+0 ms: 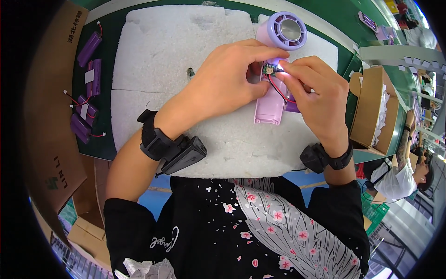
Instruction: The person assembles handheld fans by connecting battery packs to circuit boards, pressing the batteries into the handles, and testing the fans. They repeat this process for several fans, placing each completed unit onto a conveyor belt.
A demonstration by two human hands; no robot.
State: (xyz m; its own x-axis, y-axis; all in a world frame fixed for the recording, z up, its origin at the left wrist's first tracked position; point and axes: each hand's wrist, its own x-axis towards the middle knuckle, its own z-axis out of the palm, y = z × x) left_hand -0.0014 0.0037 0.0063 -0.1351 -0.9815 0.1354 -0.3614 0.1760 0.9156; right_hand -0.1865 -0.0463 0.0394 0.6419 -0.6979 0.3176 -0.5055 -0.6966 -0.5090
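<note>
A handheld fan lies on the foam slab, its round lilac fan head (290, 29) at the far end and its pink handle shell (268, 109) open toward me. My left hand (232, 74) grips the handle just below the head, thumb and fingers around its sides. Inside the shell sits a small green circuit board (268, 69), with red and black wires (278, 88) running from it. My right hand (318, 83) is pinched at the board's right edge, beside a bright light; its fingertips hide what they hold. Under that hand, a purple battery (291, 107) partly shows.
White foam (158, 56) covers most of the green table. Several purple battery packs (89, 49) with wires lie along the left edge, beside a large cardboard box (55, 116). At right stands an open carton (371, 109); farther right, a co-worker in white (395, 179) sits.
</note>
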